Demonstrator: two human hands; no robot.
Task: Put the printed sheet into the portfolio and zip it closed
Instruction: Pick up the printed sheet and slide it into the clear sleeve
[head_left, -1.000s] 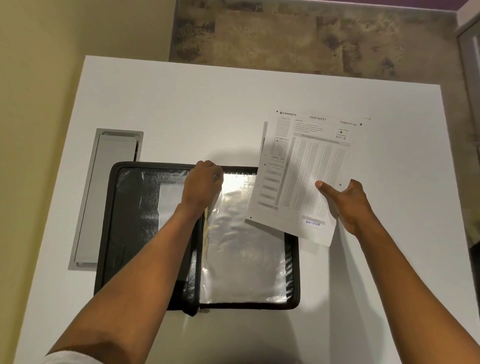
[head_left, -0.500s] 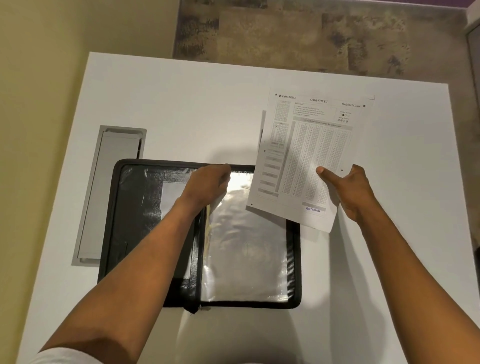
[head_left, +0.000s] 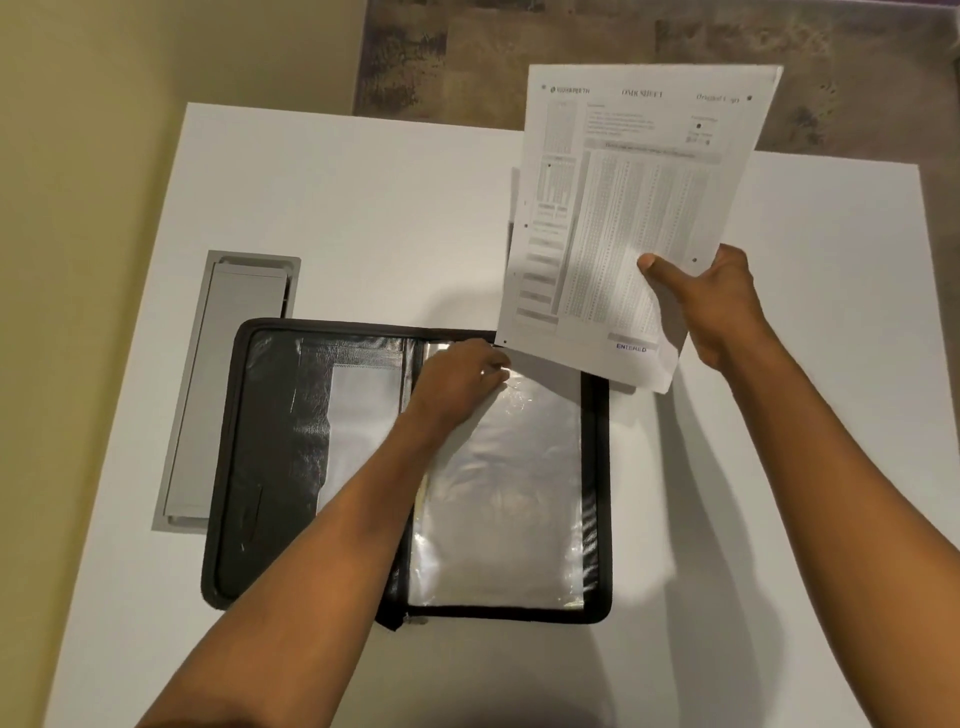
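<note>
At frame centre, the clear sleeve (head_left: 498, 483) top is pinched by the left hand (head_left: 457, 376); the OMR sheet (head_left: 623, 208), gripped by the right hand (head_left: 717, 306), should be fed squarely into the opened mouth.

The portfolio (head_left: 270, 467) I've got open is black with shiny clear plastic sleeves (head_left: 498, 493). My printed sheet (head_left: 623, 208) is white with dense grey bubble grids and a blue "ENTERED" stamp. Table (head_left: 363, 208) is plain white, grey cable hatch (head_left: 228, 389), mottled brown floor (head_left: 467, 41), yellowish wall (head_left: 104, 130).
</note>
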